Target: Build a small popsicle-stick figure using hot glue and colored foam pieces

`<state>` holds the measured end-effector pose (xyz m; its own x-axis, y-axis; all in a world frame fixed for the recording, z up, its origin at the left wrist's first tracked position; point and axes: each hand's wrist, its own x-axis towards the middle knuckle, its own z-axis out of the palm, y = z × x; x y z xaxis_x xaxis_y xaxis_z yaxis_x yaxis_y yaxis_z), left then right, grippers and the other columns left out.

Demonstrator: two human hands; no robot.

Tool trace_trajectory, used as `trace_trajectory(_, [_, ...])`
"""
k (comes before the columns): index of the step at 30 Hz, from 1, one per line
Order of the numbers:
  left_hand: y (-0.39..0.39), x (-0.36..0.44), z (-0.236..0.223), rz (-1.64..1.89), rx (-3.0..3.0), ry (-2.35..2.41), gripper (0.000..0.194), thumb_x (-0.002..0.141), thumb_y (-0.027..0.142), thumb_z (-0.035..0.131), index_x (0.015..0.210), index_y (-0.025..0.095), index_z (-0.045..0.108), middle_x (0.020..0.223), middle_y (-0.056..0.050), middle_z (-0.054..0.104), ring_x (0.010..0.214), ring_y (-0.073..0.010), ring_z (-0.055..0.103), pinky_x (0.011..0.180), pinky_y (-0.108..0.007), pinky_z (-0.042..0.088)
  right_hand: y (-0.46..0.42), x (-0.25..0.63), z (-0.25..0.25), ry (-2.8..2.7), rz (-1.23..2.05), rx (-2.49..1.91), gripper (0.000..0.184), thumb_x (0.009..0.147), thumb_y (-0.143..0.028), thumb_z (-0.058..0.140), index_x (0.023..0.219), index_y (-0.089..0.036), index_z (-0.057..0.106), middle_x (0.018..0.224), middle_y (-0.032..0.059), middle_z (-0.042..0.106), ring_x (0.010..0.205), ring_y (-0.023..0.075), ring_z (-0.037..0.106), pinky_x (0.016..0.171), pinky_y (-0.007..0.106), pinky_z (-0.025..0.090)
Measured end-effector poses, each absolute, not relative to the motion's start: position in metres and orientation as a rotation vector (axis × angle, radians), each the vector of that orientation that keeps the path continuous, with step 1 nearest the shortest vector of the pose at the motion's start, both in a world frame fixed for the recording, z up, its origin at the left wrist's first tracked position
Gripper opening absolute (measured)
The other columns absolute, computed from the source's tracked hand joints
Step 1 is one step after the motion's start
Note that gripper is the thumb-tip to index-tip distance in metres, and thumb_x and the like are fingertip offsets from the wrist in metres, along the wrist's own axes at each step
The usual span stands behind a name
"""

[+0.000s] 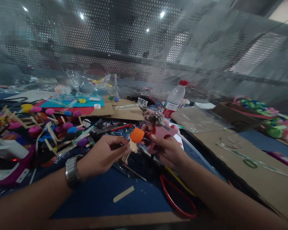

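My left hand (104, 153), with a metal watch on its wrist, pinches a small bundle of pale wooden sticks (132, 147) topped by a rounded orange piece (137, 135). In my right hand (171, 150) is what looks like a pink glue gun (155, 143), its dark tip close beside the orange piece. Whether tip and piece touch I cannot tell. My right fingers wrap around the pink body and partly hide it. On the blue tabletop below lies a flat wooden craft stick (124, 194).
Stick figures with coloured round tops (67, 126) crowd the left side, near a purple power strip (14, 172). Behind my hands stands a red-capped bottle (174, 100). Red-handled scissors (179, 201) lie below my right forearm. Cardboard (261, 182) covers the right.
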<state>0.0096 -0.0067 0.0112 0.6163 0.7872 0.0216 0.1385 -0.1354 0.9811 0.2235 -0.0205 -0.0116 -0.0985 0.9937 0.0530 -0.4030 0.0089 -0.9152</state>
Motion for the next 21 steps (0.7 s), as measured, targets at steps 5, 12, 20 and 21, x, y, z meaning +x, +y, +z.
trace_trajectory(5, [-0.005, 0.013, 0.01, 0.791, 1.489, 0.9, 0.033, 0.077, 0.045, 0.081, 0.082, 0.014, 0.072, 0.073, -0.002, 0.072, 0.067, -0.0154, 0.066, 0.066, -0.026, 0.054, -0.022, 0.222, -0.012, -0.838, 1.507, -0.838, 0.051, 0.057, -0.03, 0.096, 0.097, -0.024, 0.066, 0.088, -0.0007, 0.07, 0.073, 0.0166, 0.067, 0.061, 0.029, 0.052])
trace_trajectory(12, [-0.006, 0.017, 0.008, 0.904, 1.332, 0.873, 0.033, 0.064, 0.037, 0.092, 0.079, 0.013, 0.075, 0.071, -0.001, 0.072, 0.064, -0.0123, 0.061, 0.061, -0.021, 0.051, -0.023, 0.217, -0.014, -0.833, 1.508, -0.875, 0.052, 0.051, -0.028, 0.099, 0.091, -0.022, 0.066, 0.081, -0.0028, 0.07, 0.067, 0.0132, 0.064, 0.064, 0.029, 0.052])
trace_trajectory(20, [-0.006, 0.021, -0.001, 0.979, 1.249, 0.906, 0.028, 0.061, 0.035, 0.093, 0.069, 0.014, 0.076, 0.064, 0.001, 0.069, 0.065, -0.0128, 0.059, 0.065, -0.024, 0.05, -0.026, 0.209, -0.02, -1.063, 1.522, -0.937, 0.046, 0.05, -0.028, 0.097, 0.084, -0.02, 0.067, 0.078, -0.0004, 0.067, 0.066, 0.0145, 0.057, 0.052, 0.026, 0.039])
trace_trajectory(21, [-0.006, 0.022, -0.002, 0.984, 1.239, 0.904, 0.029, 0.06, 0.035, 0.094, 0.07, 0.014, 0.077, 0.064, 0.001, 0.069, 0.066, -0.0134, 0.06, 0.067, -0.025, 0.051, -0.026, 0.208, -0.02, -1.08, 1.519, -0.943, 0.044, 0.05, -0.028, 0.096, 0.082, -0.02, 0.068, 0.076, -0.0005, 0.066, 0.064, 0.0137, 0.055, 0.052, 0.026, 0.039])
